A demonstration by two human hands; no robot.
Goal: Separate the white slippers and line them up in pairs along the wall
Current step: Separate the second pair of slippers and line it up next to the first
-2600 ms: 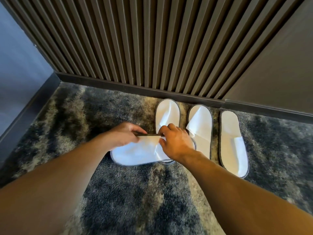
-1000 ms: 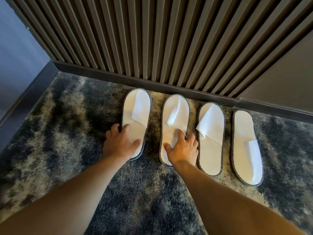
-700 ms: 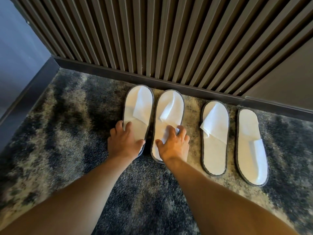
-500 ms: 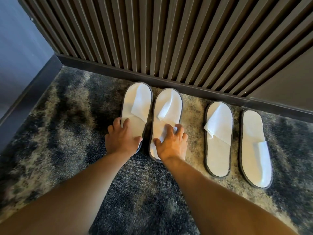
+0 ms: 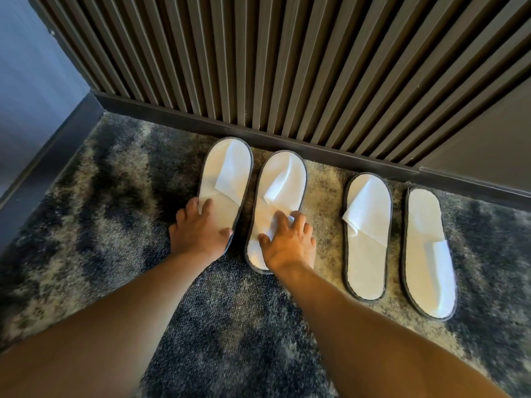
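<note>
Slippers, white, four, on carpet (image 5: 86, 225) along slatted wall (image 5: 287, 67). Left pair (image 5: 227, 170) touching: left hand (image 5: 198, 231) and right hand (image 5: 287, 242), fingers spread, pressed flat on heels. Right pair (image 5: 370, 254) apart, untouched.

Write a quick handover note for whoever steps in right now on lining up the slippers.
Left hand lies flat on the leftmost slipper; right hand lies flat on the second slipper. Neither is gripping.
All four lie on the carpet along the slatted wall: left pair close together, right pair apart from it.
Done: separated, paired.
Left: the rightmost slipper's strap faces the opposite way; probably turn it, then lift both hands.
</note>
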